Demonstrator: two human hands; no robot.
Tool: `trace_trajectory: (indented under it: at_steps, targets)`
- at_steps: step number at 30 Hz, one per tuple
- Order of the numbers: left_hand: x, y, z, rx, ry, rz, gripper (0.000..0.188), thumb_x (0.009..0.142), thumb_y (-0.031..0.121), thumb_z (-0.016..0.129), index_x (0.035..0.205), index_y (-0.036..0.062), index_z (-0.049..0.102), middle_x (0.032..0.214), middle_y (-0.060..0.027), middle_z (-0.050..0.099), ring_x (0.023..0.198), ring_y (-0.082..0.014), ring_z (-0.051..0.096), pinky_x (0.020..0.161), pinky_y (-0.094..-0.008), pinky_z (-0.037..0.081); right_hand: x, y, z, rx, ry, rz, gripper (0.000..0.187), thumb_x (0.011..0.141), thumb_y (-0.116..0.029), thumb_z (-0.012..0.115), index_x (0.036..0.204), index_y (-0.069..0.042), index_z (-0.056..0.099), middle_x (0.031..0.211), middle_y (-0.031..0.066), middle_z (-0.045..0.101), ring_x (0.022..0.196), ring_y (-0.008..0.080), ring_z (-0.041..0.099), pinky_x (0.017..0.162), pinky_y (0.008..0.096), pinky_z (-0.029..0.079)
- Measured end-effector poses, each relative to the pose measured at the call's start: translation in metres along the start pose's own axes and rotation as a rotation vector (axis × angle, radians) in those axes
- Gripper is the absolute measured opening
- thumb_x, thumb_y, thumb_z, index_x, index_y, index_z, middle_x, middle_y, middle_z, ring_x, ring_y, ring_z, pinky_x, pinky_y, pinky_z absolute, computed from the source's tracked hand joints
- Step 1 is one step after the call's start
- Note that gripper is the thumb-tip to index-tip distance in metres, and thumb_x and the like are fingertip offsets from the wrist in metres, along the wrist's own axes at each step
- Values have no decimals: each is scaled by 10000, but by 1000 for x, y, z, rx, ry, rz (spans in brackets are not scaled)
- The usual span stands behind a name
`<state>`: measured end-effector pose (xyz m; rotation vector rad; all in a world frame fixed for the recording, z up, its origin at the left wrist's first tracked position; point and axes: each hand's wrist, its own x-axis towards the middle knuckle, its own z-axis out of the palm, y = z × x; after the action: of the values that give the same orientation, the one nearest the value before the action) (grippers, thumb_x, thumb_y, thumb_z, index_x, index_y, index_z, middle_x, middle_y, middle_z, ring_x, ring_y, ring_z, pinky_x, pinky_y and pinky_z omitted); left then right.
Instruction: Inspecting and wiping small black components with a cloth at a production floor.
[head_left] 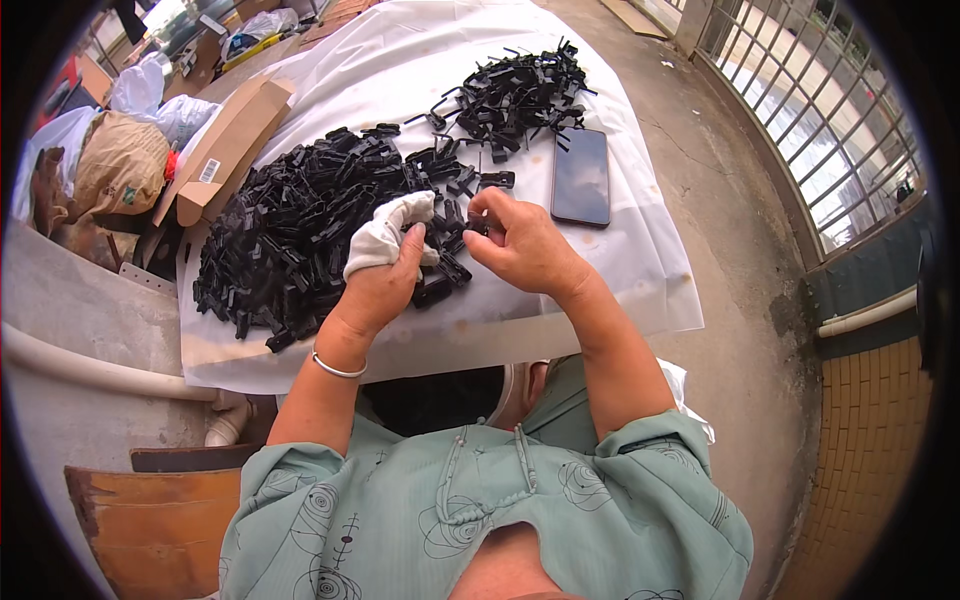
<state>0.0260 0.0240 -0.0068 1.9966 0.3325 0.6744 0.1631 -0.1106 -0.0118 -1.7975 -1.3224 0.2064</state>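
Observation:
White cloth (385,235), perhaps a partly worn glove, covers the fingers of my left hand (388,268). Its bare thumb presses in against the cloth, and whatever lies in that grip is hidden. Just to the right, my right hand (525,242) pinches a small black plastic piece (478,224) between thumb and curled fingers. Both hands are over the near right edge of a large heap of black plastic parts (290,225). A smaller pile of black pieces with thin prongs (520,95) lies farther back to the right.
A white sheet (640,270) covers the table. On it, a dark phone (580,178) lies right of my right hand. Left of the heap are a cardboard box (235,140) and stuffed bags (125,160). A barred railing (810,90) stands at the far right.

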Motion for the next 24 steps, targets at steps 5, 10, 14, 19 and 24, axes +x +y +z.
trace_trajectory:
  at_steps: [5, 10, 14, 19, 24]
  targets:
    - [-1, 3, -8, -475, -337, -338, 212, 934, 138, 423, 1050, 33, 566, 884, -80, 611, 647, -102, 586, 493, -200, 438, -11, -7, -5, 891, -271, -6, 157, 829, -104, 550, 966, -30, 543, 863, -27, 498, 765, 41, 431, 676, 196, 376]
    - [-5, 14, 3, -840, -278, -551, 237, 941, 192, 423, 1038, 34, 569, 841, -85, 627, 707, -139, 604, 561, -247, 483, -10, -2, -2, 714, -186, 15, 100, 857, -68, 498, 927, -25, 556, 792, -34, 490, 692, 40, 415, 611, 189, 367]
    - [-6, 14, -1, -1033, -343, -578, 274, 944, 230, 434, 1061, 19, 565, 869, -98, 630, 713, -157, 613, 580, -268, 500, -13, -7, -4, 645, -62, -133, 93, 865, -94, 537, 923, -24, 552, 757, -28, 485, 647, 40, 404, 573, 194, 357]
    - [-12, 20, -2, -1043, -510, -456, 251, 896, 178, 526, 1082, 12, 559, 909, -92, 627, 772, -156, 625, 661, -274, 519, -15, -15, -3, 606, 6, -260, 122, 848, -118, 602, 908, -25, 549, 667, -7, 472, 586, 58, 418, 522, 211, 359]
    - [-11, 25, -2, -1039, -450, -528, 247, 844, 77, 581, 1085, 26, 564, 904, -44, 618, 779, -115, 604, 635, -239, 497, -9, -5, 10, 296, 185, -277, 172, 843, -164, 625, 902, -27, 540, 624, 4, 468, 521, 73, 404, 475, 224, 348]
